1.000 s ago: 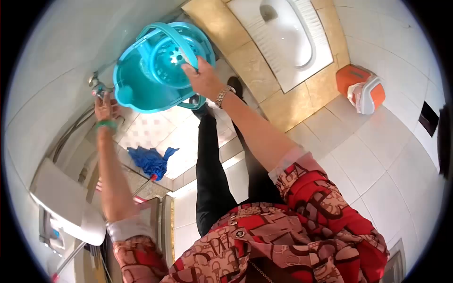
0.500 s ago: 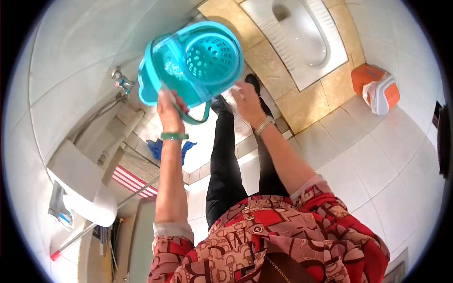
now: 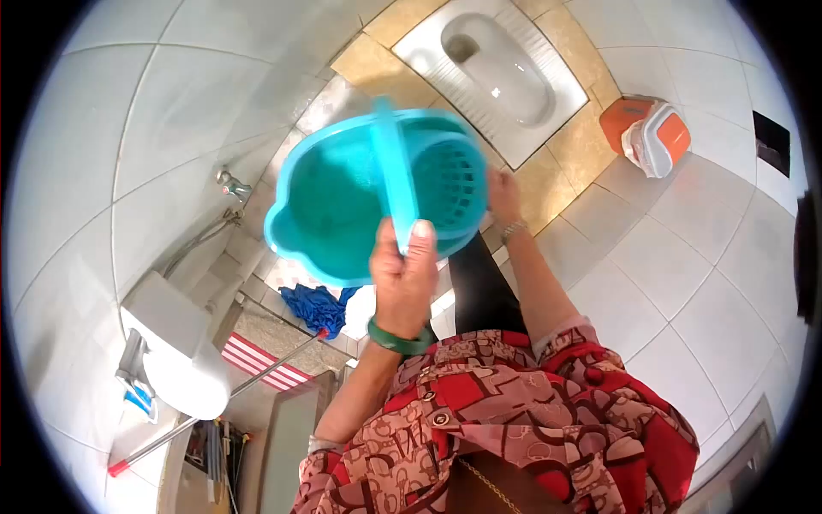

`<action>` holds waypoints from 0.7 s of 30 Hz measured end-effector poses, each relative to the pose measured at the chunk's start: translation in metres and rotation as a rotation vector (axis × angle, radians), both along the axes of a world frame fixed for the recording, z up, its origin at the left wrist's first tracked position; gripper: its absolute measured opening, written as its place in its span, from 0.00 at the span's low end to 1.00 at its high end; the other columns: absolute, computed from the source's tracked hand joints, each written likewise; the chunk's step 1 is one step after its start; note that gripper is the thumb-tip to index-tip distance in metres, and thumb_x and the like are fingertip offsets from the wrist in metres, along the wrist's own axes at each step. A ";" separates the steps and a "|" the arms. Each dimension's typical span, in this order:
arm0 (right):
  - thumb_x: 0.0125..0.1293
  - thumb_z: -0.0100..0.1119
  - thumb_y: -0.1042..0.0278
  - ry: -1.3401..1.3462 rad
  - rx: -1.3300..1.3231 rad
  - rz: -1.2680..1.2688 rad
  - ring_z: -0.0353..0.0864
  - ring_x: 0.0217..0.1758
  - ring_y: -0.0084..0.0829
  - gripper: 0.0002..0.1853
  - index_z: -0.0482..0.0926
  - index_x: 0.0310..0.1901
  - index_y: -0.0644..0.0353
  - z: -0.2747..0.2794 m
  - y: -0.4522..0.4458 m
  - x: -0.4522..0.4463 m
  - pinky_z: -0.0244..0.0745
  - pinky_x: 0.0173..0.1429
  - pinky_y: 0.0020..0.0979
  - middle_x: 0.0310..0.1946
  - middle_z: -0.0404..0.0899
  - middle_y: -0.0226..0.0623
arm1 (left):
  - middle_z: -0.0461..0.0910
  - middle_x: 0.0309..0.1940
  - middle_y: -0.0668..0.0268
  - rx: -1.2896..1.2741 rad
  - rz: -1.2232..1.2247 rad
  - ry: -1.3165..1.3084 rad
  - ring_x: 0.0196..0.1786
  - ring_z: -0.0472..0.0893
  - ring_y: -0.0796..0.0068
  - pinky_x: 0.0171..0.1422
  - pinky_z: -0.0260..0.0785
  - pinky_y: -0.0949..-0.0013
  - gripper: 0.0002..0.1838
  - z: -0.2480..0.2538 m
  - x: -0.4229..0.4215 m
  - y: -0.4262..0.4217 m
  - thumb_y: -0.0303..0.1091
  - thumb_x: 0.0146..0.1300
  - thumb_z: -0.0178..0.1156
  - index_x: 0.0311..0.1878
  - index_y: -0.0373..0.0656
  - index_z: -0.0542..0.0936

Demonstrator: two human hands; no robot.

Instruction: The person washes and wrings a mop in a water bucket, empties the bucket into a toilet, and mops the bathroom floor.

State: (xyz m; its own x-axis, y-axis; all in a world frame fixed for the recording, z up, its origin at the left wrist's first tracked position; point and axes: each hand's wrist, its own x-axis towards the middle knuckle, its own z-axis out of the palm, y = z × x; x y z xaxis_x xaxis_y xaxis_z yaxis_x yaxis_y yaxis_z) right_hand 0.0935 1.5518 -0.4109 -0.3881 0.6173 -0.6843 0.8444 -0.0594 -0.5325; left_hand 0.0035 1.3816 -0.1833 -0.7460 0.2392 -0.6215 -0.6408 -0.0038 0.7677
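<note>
A turquoise mop bucket [image 3: 330,193] is held up in front of me, its inside facing me. A slotted wringer basket [image 3: 454,184] sits in its right part. The bucket's handle [image 3: 394,167] stands up across the middle, and my left hand [image 3: 404,278], with a green bangle at the wrist, is closed round its near end. My right hand [image 3: 503,197] is at the bucket's right side, beside the wringer basket. Its fingers are blurred and partly hidden by the bucket, so their grip cannot be made out.
A squat toilet [image 3: 505,68] lies in a tan-tiled step beyond the bucket. An orange and white bin [image 3: 646,137] stands at the right wall. On the left are a tap [image 3: 231,184], a white washbasin [image 3: 184,377], a long pole [image 3: 257,377] and a blue cloth mop head [image 3: 312,307].
The bucket has come closer and turned, with its handle now upright across it. My left hand has moved right with the handle. My right hand has moved right along the bucket's side.
</note>
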 end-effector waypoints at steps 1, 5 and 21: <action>0.58 0.46 0.41 -0.054 -0.019 -0.123 0.72 0.41 0.35 0.30 0.70 0.47 0.65 0.010 0.011 0.017 0.70 0.39 0.41 0.40 0.72 0.40 | 0.60 0.12 0.75 0.032 -0.063 0.008 0.13 0.59 0.87 0.14 0.49 0.81 0.12 0.010 0.005 0.010 0.42 0.65 0.46 0.30 0.44 0.66; 0.58 0.40 0.34 0.204 -0.552 -0.605 0.63 0.54 0.40 0.37 0.59 0.58 0.58 0.055 0.041 0.078 0.66 0.46 0.49 0.56 0.58 0.41 | 0.61 0.16 0.74 0.115 -0.309 0.090 0.16 0.59 0.88 0.18 0.49 0.82 0.12 0.027 0.033 0.037 0.41 0.65 0.47 0.37 0.40 0.68; 0.65 0.43 0.52 0.562 -0.295 -0.739 0.75 0.37 0.28 0.18 0.70 0.43 0.60 0.102 0.078 0.041 0.79 0.32 0.36 0.35 0.72 0.34 | 0.72 0.18 0.62 -0.005 -0.614 0.588 0.19 0.70 0.76 0.25 0.64 0.73 0.13 0.024 -0.010 0.101 0.31 0.49 0.64 0.35 0.36 0.72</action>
State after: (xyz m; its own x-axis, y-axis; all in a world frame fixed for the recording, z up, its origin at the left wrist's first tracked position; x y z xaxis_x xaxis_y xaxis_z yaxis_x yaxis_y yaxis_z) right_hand 0.1340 1.6296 -0.3086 -0.2893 0.6700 -0.6836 0.1678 -0.6676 -0.7254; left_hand -0.0069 1.4825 -0.1594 -0.6869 0.7053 -0.1752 -0.0251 0.2179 0.9756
